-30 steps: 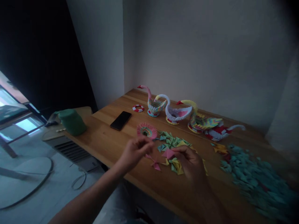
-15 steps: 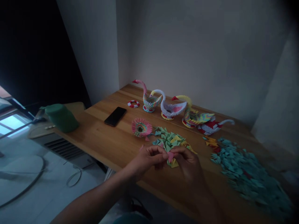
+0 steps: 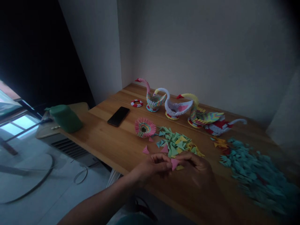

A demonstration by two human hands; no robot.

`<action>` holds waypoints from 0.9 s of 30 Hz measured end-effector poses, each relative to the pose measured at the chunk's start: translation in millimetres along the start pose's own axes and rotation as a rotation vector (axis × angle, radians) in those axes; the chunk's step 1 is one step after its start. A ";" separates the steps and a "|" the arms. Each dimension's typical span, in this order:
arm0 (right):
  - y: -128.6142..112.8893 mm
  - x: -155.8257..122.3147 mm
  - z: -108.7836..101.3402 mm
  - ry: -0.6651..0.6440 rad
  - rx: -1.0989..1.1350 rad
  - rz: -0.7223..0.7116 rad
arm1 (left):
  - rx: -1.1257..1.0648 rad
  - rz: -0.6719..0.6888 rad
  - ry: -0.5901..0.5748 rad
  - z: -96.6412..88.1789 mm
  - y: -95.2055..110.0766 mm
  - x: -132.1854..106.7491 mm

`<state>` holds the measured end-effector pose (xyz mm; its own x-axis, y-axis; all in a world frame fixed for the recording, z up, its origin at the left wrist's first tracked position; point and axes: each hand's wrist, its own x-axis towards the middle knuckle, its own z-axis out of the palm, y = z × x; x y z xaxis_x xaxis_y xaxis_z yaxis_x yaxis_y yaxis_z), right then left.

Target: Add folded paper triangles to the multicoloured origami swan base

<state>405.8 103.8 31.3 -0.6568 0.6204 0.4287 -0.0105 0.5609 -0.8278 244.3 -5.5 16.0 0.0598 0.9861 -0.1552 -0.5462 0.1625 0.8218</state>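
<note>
Between my two hands is a small pink folded paper piece [image 3: 174, 163]. My left hand [image 3: 156, 167] pinches its left side, thumb and finger closed. From the right, my right hand [image 3: 196, 165] grips the same piece with its fingertips. Just beyond lies a pile of green and yellow paper triangles [image 3: 174, 141]. Loose pink triangles [image 3: 145, 150] rest at its left edge. Further back sits a round pink-rimmed bowl of interlocked paper pieces [image 3: 145, 127], with a patterned inside.
Several paper swans [image 3: 178, 109] stand along the wall, beside a red and white paper ring [image 3: 136, 103]. A black phone [image 3: 118, 116] lies on the wooden table [image 3: 100, 137]. Teal triangles [image 3: 260, 172] cover the right side. A green container [image 3: 66, 118] stands at the left edge.
My hands, still on the pink piece, have shifted slightly nearer and lower against the pile, uncovering pink triangles on the table. The whole view has turned a little to the left.
</note>
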 end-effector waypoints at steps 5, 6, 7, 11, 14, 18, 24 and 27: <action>-4.6 0.3 -3.1 -0.134 -0.151 -0.080 | 0.120 0.042 0.078 0.5 -1.5 3.8; -5.9 -0.5 -3.8 -0.146 -0.189 -0.080 | 0.141 0.060 0.092 0.4 -1.5 4.3; -6.9 -1.5 -4.2 -0.136 -0.221 -0.070 | 0.157 0.074 0.102 0.3 -1.5 4.6; -4.9 -4.5 -4.1 -0.108 -0.235 0.033 | 0.171 0.075 0.074 -0.2 -1.1 5.5; 1.8 -4.2 -1.2 -0.115 -0.182 0.148 | 0.147 0.056 0.081 -0.8 -2.1 6.4; 8.0 -3.1 6.4 0.003 -0.062 0.301 | 0.048 0.050 0.073 -1.2 -5.7 6.5; 7.2 -0.7 12.4 0.070 0.163 0.405 | -0.123 -0.004 -0.017 0.9 -11.0 7.1; 8.4 -1.2 10.6 0.077 0.166 0.394 | -0.155 -0.020 -0.023 3.2 -9.8 7.4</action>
<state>398.5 102.0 20.0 -0.5767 0.8122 0.0884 0.1051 0.1811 -0.9778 252.8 0.4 8.6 0.0903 0.9835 -0.1568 -0.6670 0.1766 0.7238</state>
